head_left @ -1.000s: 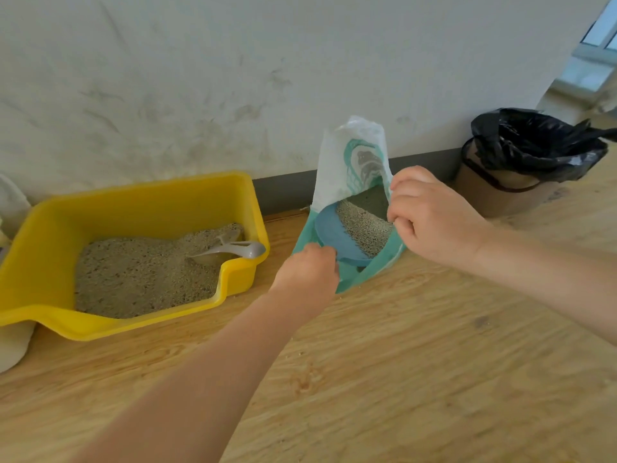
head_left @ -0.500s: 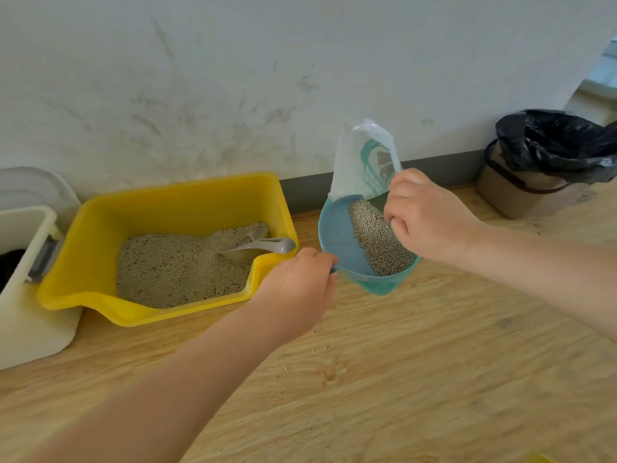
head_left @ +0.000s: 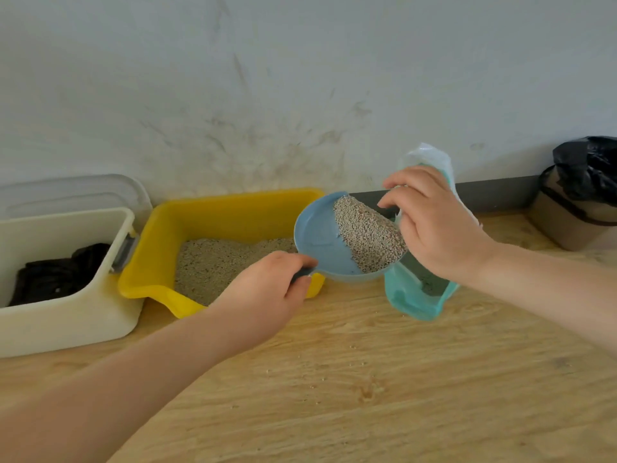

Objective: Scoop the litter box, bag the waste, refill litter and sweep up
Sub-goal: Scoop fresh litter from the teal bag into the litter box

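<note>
My left hand (head_left: 267, 292) grips the dark handle of a blue scoop (head_left: 320, 242), fingers curled round it, holding the bowl above the near right corner of the yellow litter box (head_left: 200, 212). The scoop is about half full of grey-beige litter (head_left: 365, 235), heaped toward its right side, against my right hand (head_left: 434, 225). That hand pinches the upper edge of the teal-and-white litter bag (head_left: 417, 299), which stands on the wooden floor (head_left: 367, 379) just right of the scoop, its mouth sagging open below the bowl. The litter box sits against the scuffed white wall (head_left: 300, 78) and holds a bed of the same granules. Touching its left side is a cream plastic bin (head_left: 66, 315) with something black inside, a clear lid (head_left: 76, 192) leaning behind it. At the far right stands a brown waste bin (head_left: 567, 222) lined with a black bag (head_left: 587, 168). A few stray grains (head_left: 334, 365) dot the floor in front of my arms.
</note>
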